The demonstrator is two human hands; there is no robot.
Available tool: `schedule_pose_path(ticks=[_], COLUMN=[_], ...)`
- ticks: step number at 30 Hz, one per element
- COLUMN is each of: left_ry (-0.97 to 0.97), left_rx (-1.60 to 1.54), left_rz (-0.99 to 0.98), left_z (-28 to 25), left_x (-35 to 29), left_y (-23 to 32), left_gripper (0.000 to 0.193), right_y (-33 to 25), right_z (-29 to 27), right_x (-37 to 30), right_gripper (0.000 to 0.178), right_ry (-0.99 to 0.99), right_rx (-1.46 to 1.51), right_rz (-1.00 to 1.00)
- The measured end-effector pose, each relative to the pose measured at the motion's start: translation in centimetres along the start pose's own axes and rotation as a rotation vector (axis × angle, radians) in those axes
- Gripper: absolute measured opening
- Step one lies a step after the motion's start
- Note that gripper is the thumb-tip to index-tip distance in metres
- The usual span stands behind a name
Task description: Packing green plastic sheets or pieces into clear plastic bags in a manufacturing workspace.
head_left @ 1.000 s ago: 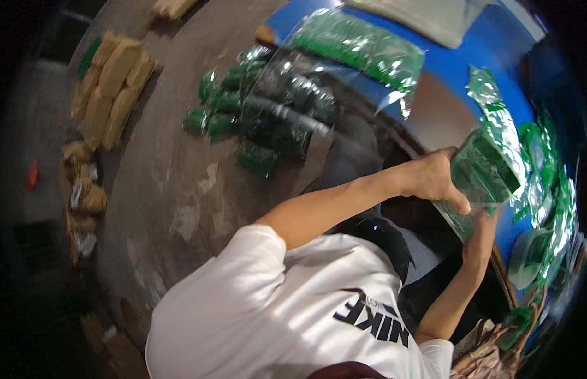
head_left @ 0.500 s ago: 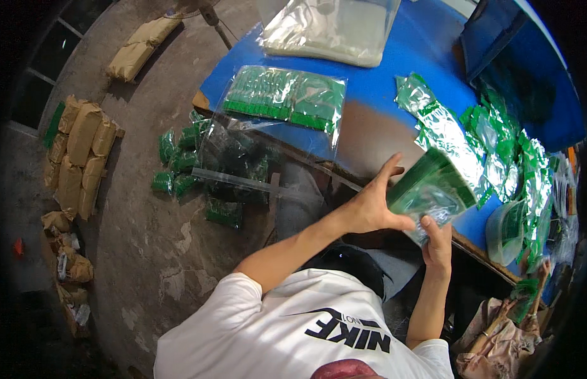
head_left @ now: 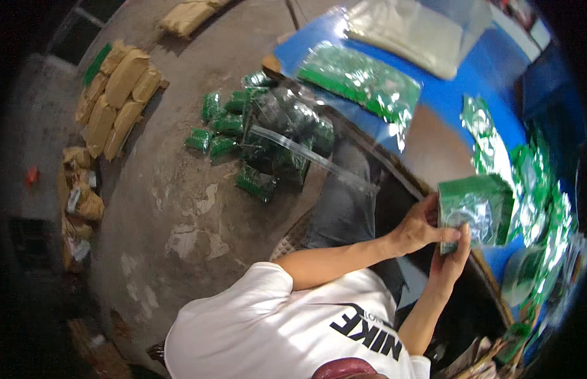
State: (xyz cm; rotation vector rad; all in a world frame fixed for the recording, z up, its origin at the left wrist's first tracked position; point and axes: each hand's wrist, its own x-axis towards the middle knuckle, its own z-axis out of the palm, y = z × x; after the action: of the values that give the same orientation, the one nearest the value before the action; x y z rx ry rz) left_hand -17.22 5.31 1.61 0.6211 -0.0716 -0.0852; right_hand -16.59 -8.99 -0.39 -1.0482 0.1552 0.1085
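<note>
A stack of flat green packets with clear windows (head_left: pixel 476 196) is held between my two hands above the table's near edge. My left hand (head_left: pixel 417 228) grips its left side, thumb across the front. My right hand (head_left: pixel 452 256) clasps the lower edge, thumb on the face; its other fingers are mostly hidden behind. Beyond the stack, a clear plastic bag filled with rows of green packets (head_left: pixel 363 79) lies on the blue table (head_left: pixel 442 95). To the right spreads a heap of loose shiny green packets (head_left: pixel 536 183).
A large clear bag (head_left: pixel 404 31) lies at the table's far side. A clear round tub (head_left: pixel 522 275) stands near the right edge. Bundled green packs (head_left: pixel 227 123) and stacked brown sacks (head_left: pixel 126 79) sit on the floor at left. Another person's sleeve (head_left: pixel 480 357) shows at lower right.
My view has swung, so the table and floor goods appear shifted. Both hands still hold the green stack, now turned with its windowed face toward me and more upright.
</note>
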Motion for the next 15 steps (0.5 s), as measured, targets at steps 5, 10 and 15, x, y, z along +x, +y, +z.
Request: schedule_pose_path(ticks=[5,10,15], left_ry=[-0.042,-0.108,-0.089], left_rx=[0.056,0.173,0.653], left_rz=[0.049,0.157,0.324], left_z=[-0.3,-2.9,-4.4], left_x=[-0.1,-2.2,-4.0], left_y=[1.6,7.3,10.2], left_gripper=[0.082,0.122,0.133], right_y=[-0.9,-1.6,-2.4], right_z=[2.0,3.4,4.4], right_x=[0.8,1.5,4.1], right_gripper=[0.04,0.052,0.096], right_ry=[-0.013,-0.153,-0.529], right_rx=[-0.054,-0.204,-0.623], right_rz=[-0.01,-0.024,-0.046])
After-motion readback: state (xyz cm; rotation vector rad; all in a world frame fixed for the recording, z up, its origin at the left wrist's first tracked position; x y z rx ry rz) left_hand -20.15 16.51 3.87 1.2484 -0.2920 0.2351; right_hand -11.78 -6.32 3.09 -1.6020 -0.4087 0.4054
